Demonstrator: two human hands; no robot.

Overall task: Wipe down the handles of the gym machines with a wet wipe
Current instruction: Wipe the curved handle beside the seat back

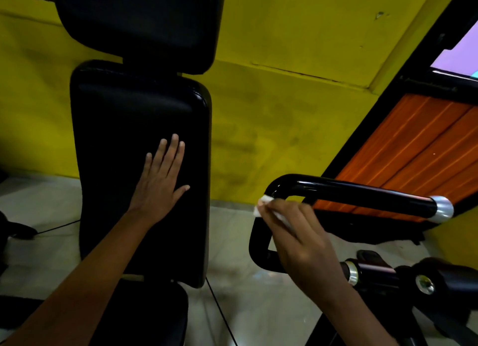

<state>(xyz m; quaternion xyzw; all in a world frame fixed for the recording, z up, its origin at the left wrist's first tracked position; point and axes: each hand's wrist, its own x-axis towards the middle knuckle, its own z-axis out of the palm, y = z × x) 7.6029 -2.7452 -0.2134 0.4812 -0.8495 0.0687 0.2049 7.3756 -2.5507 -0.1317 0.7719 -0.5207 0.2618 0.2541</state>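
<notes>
A glossy black tubular handle (pixel 349 192) with a chrome end cap (pixel 444 208) bends down at its left corner into a vertical bar. My right hand (pixel 300 239) grips a white wet wipe (pixel 261 205) and holds it against that bend, just below the corner. Most of the wipe is hidden under my fingers. My left hand (pixel 161 183) lies flat with straight fingers on the black padded backrest (pixel 124 139) of the machine.
A second black pad (pixel 139 22) stands above the backrest. A yellow wall (pixel 284 113) is behind, with an orange slatted panel (pixel 419 149) at the right. Black machine parts with chrome fittings (pixel 424 285) sit at the lower right. A thin cable (pixel 219 312) crosses the pale floor.
</notes>
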